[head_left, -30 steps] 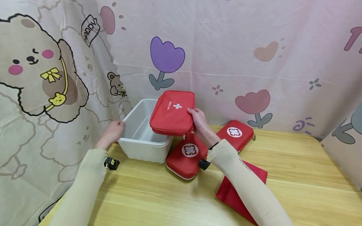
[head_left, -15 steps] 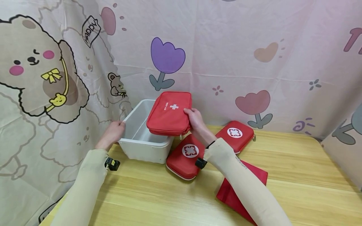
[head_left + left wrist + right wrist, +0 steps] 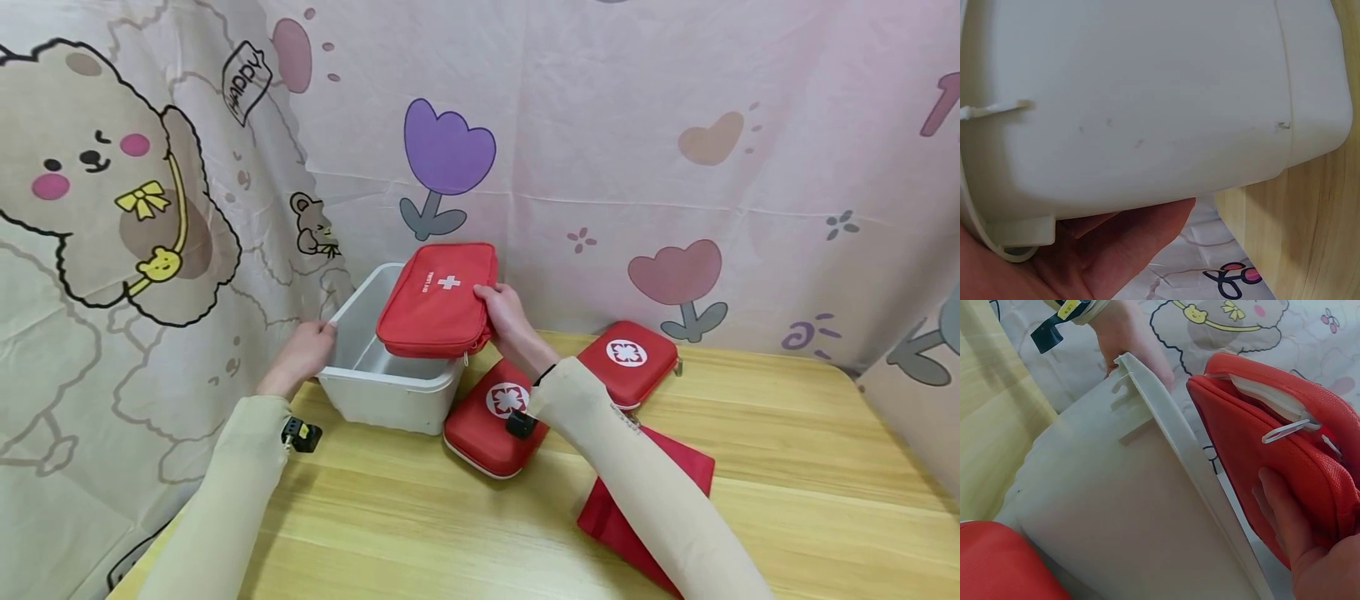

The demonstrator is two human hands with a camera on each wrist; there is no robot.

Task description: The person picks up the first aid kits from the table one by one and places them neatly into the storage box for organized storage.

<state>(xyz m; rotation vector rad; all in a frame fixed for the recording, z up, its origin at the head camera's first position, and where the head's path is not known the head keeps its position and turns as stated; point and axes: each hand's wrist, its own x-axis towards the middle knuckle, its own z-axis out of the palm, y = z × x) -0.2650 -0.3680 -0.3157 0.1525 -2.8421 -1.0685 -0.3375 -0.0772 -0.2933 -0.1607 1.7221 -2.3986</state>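
My right hand [image 3: 504, 312] pinches the right side of a red first aid bag [image 3: 438, 300], thumb on top and fingers underneath. The bag is tilted over the opening of a white plastic bin [image 3: 390, 402]. In the right wrist view, the bag's zipper [image 3: 1297, 428] is partly undone along one edge, above the bin's rim [image 3: 1179, 453]. My left hand [image 3: 306, 350] grips the bin's left rim; in the left wrist view its fingers [image 3: 1141, 244] curl against the bin's outer wall [image 3: 1147, 125].
A red hard case [image 3: 487, 425] with a white round emblem lies right beside the bin. Another such case [image 3: 630, 358] lies behind it to the right. A flat red pouch [image 3: 637, 533] is under my right forearm. Printed cloth [image 3: 600, 167] hangs behind the wooden table [image 3: 420, 533].
My right hand has carried the first aid bag a little to the left, further over the bin. The left hand keeps its grip on the rim.
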